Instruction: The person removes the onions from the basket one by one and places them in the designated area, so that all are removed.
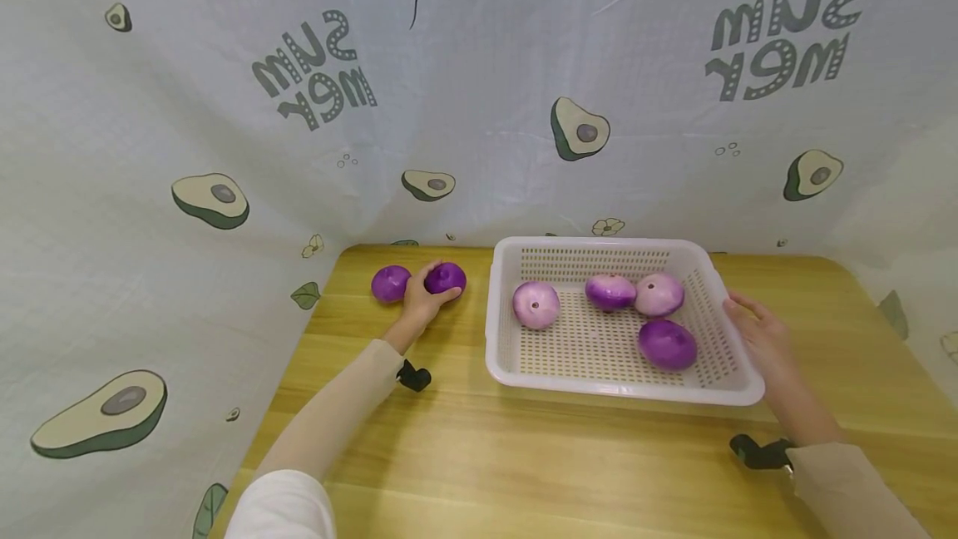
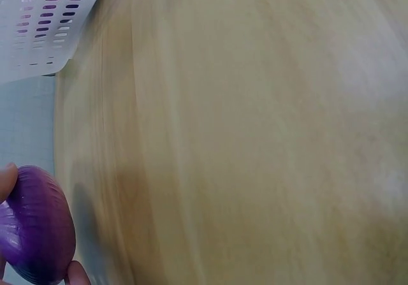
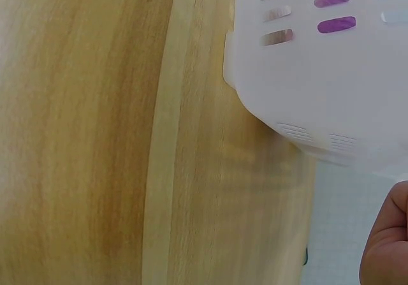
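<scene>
My left hand (image 1: 422, 299) grips a purple onion (image 1: 446, 279) between thumb and fingers, to the left of the white basket. In the left wrist view the same onion (image 2: 39, 231) casts a shadow on the table beside it. Another purple onion (image 1: 390, 284) lies just left of that hand. At the right, my right hand (image 1: 763, 348) holds the rim of the white plastic basket (image 1: 621, 388); its fingers are partly hidden. Inside the basket are several onions: a pale one (image 1: 535, 305) at the left, a touching pair (image 1: 659, 295), and a deep purple one (image 1: 667, 346) nearer the front right.
A wood-grain table (image 1: 449, 456) lies under everything. Behind and to the left hangs a pale cloth (image 1: 464, 106) printed with avocados and lettering, meeting the table's back edge. Dark camera mounts (image 1: 759, 452) are worn at both wrists.
</scene>
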`<action>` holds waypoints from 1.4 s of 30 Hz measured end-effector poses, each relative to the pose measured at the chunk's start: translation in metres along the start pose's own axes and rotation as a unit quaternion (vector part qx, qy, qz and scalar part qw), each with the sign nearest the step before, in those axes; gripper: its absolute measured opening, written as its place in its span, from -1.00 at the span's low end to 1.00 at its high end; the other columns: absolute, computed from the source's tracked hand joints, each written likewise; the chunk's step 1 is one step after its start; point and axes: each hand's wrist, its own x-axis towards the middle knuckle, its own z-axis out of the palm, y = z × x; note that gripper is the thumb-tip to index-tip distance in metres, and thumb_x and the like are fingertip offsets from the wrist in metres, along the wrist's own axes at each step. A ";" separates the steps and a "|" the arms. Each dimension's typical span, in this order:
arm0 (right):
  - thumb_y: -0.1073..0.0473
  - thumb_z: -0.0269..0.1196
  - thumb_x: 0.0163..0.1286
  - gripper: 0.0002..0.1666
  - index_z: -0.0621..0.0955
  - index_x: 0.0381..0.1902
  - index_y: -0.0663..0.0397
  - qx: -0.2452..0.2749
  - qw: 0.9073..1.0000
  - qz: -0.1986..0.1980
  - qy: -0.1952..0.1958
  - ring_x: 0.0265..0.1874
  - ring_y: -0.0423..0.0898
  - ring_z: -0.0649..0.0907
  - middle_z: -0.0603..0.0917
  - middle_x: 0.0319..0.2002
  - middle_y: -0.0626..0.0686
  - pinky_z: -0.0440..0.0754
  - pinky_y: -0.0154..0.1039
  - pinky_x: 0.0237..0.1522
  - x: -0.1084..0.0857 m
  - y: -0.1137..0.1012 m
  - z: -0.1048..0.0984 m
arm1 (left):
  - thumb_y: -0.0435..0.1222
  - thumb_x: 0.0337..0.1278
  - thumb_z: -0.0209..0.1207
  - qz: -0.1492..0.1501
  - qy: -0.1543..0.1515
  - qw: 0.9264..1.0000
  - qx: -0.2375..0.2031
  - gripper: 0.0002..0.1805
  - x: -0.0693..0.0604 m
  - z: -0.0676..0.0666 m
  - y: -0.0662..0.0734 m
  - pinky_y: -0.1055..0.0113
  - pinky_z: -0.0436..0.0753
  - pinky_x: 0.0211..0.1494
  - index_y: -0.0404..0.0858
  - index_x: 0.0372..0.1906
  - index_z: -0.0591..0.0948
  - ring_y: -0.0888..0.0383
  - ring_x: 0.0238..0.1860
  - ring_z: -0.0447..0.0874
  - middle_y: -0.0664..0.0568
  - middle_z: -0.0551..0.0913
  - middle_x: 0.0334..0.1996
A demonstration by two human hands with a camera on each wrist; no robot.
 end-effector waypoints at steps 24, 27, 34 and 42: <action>-0.05 0.15 0.52 -0.82 0.51 0.02 -0.50 0.051 0.999 0.009 -0.005 -0.41 -0.28 0.72 0.72 -0.35 -0.27 0.72 -0.31 -0.43 -0.001 -0.004 0.003 | -0.35 0.08 0.44 0.009 0.007 0.998 0.064 -0.24 0.002 0.001 0.001 -0.09 0.29 0.44 -0.21 0.41 0.43 -0.19 0.39 0.28 -0.20 0.43 0.36; -0.03 0.16 0.52 -0.83 0.53 0.00 -0.51 0.059 0.998 0.005 -0.006 -0.42 -0.27 0.73 0.73 -0.35 -0.26 0.72 -0.31 -0.45 0.000 -0.002 0.002 | -0.34 0.09 0.44 0.005 0.007 0.997 0.075 -0.25 0.001 0.001 0.001 -0.10 0.29 0.43 -0.19 0.42 0.43 -0.19 0.39 0.28 -0.19 0.42 0.36; -0.02 0.17 0.52 -0.84 0.54 -0.03 -0.50 0.045 0.999 -0.013 -0.003 -0.43 -0.28 0.73 0.73 -0.37 -0.27 0.71 -0.33 -0.46 0.001 -0.002 0.002 | -0.34 0.10 0.43 0.001 0.011 0.996 0.091 -0.25 -0.002 0.002 0.003 -0.12 0.28 0.43 -0.16 0.42 0.42 -0.19 0.40 0.24 -0.20 0.37 0.38; -0.05 0.15 0.52 -0.84 0.53 -0.01 -0.52 0.036 0.999 -0.002 -0.003 -0.43 -0.28 0.72 0.72 -0.37 -0.27 0.71 -0.32 -0.46 0.000 -0.004 0.003 | -0.31 0.13 0.41 0.002 0.009 0.994 0.108 -0.24 -0.008 0.000 0.003 -0.20 0.29 0.41 -0.09 0.45 0.39 -0.28 0.39 0.22 -0.29 0.20 0.42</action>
